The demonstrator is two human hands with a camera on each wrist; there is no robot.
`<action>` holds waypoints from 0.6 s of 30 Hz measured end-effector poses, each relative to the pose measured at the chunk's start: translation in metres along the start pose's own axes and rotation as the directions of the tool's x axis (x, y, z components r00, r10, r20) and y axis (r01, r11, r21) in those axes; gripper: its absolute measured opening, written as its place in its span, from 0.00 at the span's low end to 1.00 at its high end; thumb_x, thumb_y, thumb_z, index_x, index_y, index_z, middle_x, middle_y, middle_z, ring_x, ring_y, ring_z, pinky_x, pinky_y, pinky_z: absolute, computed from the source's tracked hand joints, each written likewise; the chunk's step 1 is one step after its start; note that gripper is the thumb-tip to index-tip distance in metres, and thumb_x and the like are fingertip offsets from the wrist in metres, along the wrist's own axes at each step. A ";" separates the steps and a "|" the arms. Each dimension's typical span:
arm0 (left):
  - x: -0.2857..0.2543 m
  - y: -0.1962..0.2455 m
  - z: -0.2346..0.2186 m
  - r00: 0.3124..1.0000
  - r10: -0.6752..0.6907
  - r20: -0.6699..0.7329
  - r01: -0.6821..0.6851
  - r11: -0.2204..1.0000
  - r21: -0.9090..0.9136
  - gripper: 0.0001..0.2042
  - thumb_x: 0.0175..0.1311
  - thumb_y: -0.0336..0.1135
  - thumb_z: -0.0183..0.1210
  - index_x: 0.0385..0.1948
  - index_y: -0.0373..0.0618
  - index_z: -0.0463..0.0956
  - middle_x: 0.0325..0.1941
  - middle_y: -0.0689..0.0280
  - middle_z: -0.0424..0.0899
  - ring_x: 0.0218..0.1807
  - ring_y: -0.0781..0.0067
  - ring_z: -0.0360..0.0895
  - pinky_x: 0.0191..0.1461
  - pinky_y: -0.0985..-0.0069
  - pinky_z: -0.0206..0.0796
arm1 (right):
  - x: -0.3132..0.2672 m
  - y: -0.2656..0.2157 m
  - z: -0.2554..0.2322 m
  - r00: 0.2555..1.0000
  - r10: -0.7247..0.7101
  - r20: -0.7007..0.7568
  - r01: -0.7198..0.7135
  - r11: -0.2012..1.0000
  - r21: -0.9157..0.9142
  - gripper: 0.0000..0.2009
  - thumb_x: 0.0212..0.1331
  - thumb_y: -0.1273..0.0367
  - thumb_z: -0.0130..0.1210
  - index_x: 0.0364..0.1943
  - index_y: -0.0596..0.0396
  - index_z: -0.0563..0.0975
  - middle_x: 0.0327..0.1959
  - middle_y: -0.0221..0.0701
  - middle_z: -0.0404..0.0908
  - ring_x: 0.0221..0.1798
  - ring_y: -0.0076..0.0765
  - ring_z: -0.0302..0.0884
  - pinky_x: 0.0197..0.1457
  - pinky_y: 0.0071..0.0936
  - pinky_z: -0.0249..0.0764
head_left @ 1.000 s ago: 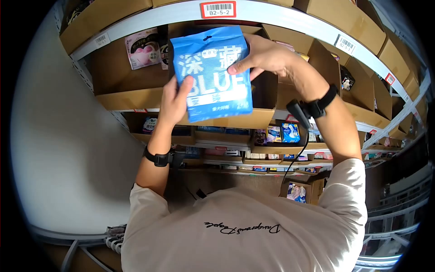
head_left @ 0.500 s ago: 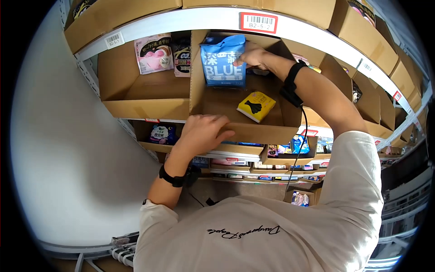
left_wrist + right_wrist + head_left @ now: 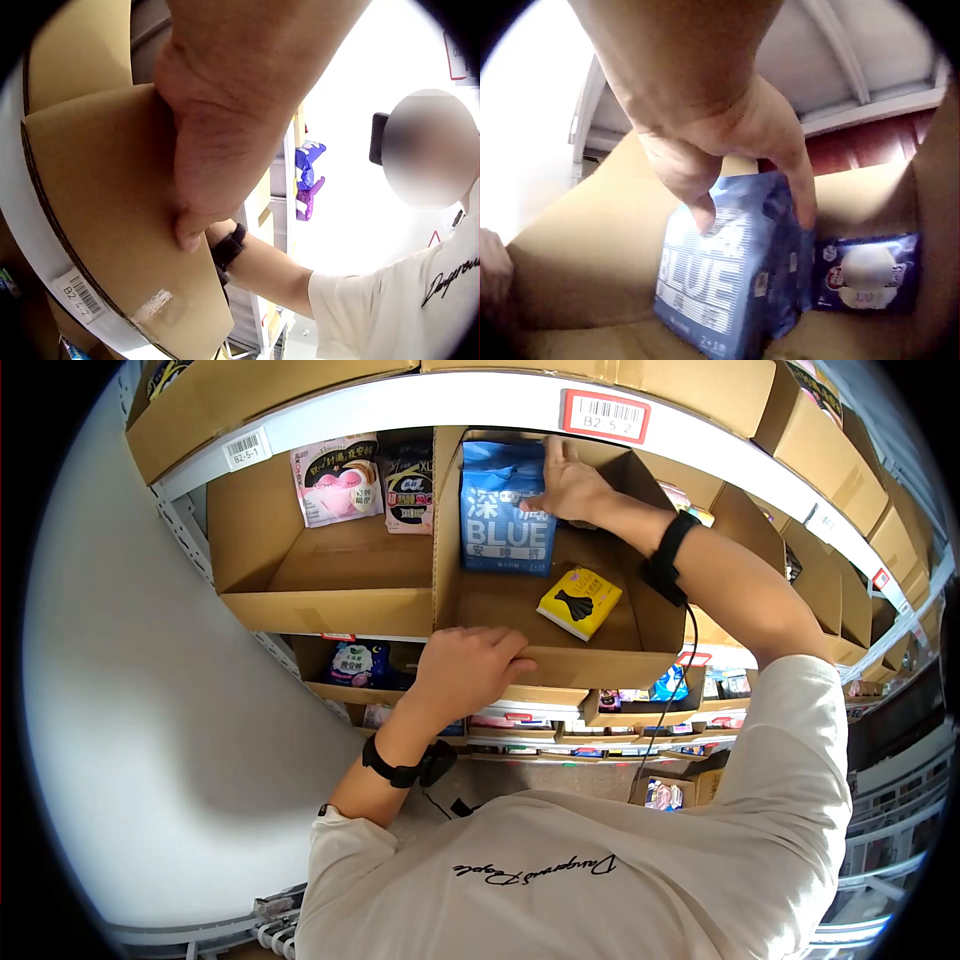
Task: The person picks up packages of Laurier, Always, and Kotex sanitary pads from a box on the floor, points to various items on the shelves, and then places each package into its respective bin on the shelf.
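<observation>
A blue pack of sanitary pants (image 3: 508,525), lettered "BLUE", stands upright at the left inside a cardboard box (image 3: 560,670) on the shelf. My right hand (image 3: 575,485) holds it near its upper right edge, thumb on the printed front and a finger down its side, as the right wrist view shows. My left hand (image 3: 470,665) grips the box's front wall, thumb outside and fingers hooked over the rim. In front of the blue pack lies a small yellow packet (image 3: 580,602). Behind it, a dark blue packet (image 3: 866,271) shows in the right wrist view.
Left of this box, another box (image 3: 330,610) holds a pink pack (image 3: 338,482) and a black-and-pink pack (image 3: 410,490). A white shelf beam (image 3: 480,402) runs close above. Lower shelves carry more boxed packs. A black cable (image 3: 672,695) hangs from the right wrist strap.
The blue pack went from both hands in front of the shelf down into the box, carried by my right hand. My left hand let go of it and moved to the box's front rim.
</observation>
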State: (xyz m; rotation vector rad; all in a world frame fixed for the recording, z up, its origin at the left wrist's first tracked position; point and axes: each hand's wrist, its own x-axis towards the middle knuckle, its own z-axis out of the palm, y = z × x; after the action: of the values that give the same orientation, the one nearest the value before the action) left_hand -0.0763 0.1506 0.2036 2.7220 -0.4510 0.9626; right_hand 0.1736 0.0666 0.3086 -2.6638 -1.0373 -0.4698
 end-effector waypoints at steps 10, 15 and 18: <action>-0.003 -0.003 -0.010 0.997 0.060 -0.038 -0.065 0.988 -0.137 0.14 0.54 0.38 0.67 0.40 0.45 0.80 0.40 0.61 0.83 0.42 0.58 0.82 0.43 0.67 0.74 | -0.031 0.002 -0.036 0.833 -0.396 0.387 0.474 0.872 -0.126 0.35 0.57 0.59 0.64 0.67 0.53 0.63 0.74 0.43 0.52 0.73 0.54 0.53 0.74 0.45 0.58; -0.020 -0.013 -0.017 0.987 0.116 -0.109 -0.133 0.979 -0.157 0.18 0.52 0.36 0.69 0.45 0.44 0.79 0.57 0.58 0.78 0.59 0.53 0.75 0.59 0.57 0.68 | -0.175 0.016 -0.106 0.858 -0.486 0.169 0.457 0.870 0.184 0.35 0.53 0.54 0.65 0.63 0.55 0.67 0.72 0.46 0.56 0.76 0.58 0.49 0.74 0.48 0.57; -0.031 -0.008 0.000 0.991 0.037 -0.128 -0.031 0.998 0.053 0.23 0.53 0.40 0.69 0.53 0.48 0.79 0.71 0.52 0.65 0.74 0.41 0.54 0.73 0.39 0.43 | -0.266 0.028 -0.034 0.942 -0.305 -0.137 0.321 0.941 0.105 0.33 0.52 0.55 0.67 0.61 0.53 0.69 0.73 0.46 0.56 0.77 0.61 0.46 0.73 0.62 0.51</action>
State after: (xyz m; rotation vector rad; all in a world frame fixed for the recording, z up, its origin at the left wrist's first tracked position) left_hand -0.0959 0.1646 0.1830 2.6839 -0.4559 1.1662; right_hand 0.0006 -0.1278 0.2357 -2.3363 -1.4115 -0.5942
